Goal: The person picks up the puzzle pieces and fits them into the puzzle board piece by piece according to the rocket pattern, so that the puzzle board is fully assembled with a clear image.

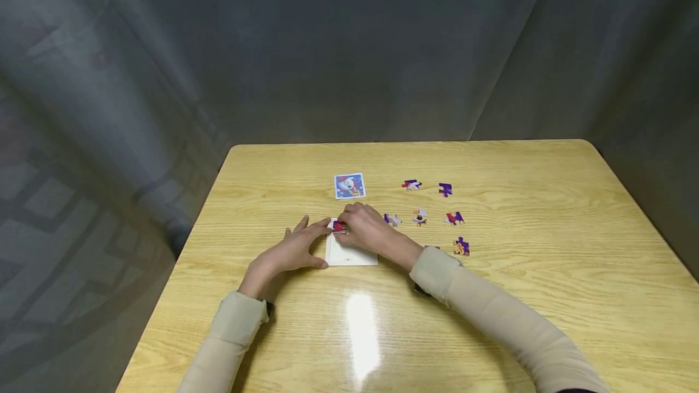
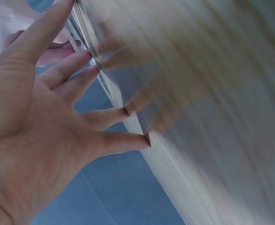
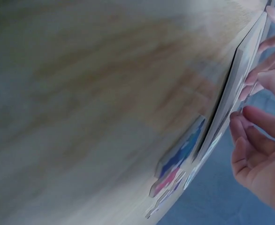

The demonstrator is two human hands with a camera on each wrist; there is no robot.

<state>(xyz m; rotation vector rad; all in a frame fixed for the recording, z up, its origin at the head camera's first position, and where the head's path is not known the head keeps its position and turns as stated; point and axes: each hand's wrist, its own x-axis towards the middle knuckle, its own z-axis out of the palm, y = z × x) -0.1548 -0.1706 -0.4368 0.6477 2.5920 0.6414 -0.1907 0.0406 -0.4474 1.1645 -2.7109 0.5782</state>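
Note:
A white square puzzle board lies on the table between the hands. My left hand is spread at its left side, thumb and fingertips touching the edge; in the left wrist view the same hand has its fingers extended. My right hand reaches over the board and pinches a red and purple puzzle piece at the upper left corner. In the right wrist view the right hand shows its thumb and fingertips together at the board, and the piece is mostly hidden.
Loose puzzle pieces lie right of the board, among them a purple one, a red and purple one and an orange and purple one. Behind the board is a small picture card. A grey curtain hangs behind the table.

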